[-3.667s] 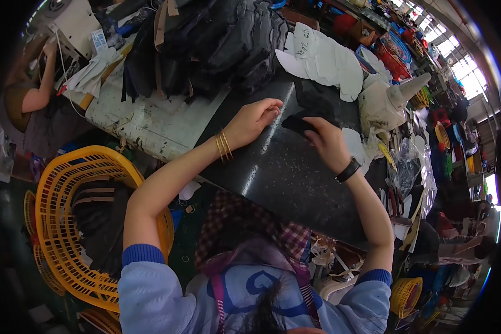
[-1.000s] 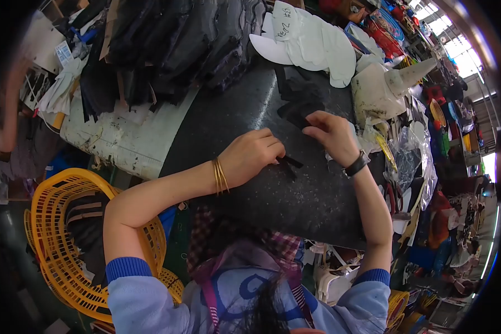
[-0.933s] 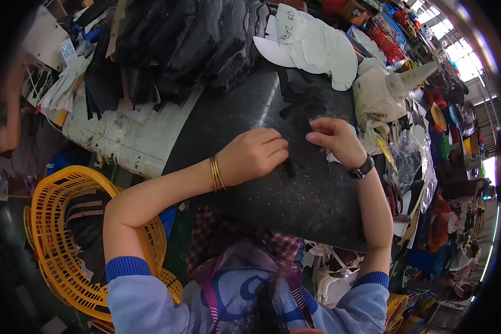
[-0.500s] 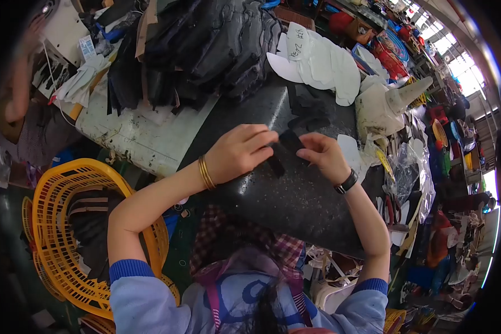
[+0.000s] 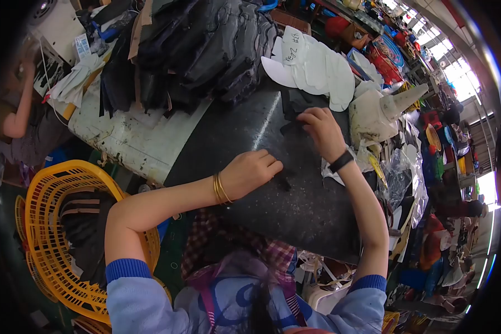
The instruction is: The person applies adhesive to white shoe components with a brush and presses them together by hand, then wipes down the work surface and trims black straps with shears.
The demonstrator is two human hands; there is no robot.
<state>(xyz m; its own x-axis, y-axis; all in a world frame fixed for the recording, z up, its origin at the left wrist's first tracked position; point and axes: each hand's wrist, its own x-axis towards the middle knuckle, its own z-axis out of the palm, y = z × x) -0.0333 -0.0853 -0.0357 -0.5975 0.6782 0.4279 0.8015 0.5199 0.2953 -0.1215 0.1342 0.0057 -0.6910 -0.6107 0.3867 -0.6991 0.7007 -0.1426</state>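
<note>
My left hand, with gold bangles at the wrist, is low over the dark work surface. Its fingers are curled together at a small black strip, partly hidden by the fingertips. Farther forward, my right hand, wearing a black wristband, has its thumb and fingers bent at a small black piece. More black pieces lie loosely stacked just beyond those fingertips. Their material cannot be made out.
Thick stacks of black cut pieces fill the back. White shaped sheets, one with handwriting, lie at back right, beside a whitish spouted bottle. A yellow basket holding dark pieces stands at left. Another person's arm shows far left.
My hands have moved apart. The right went forward to the loose black pieces, while the left came down nearer the work surface. The black piece held up between them is no longer there.
</note>
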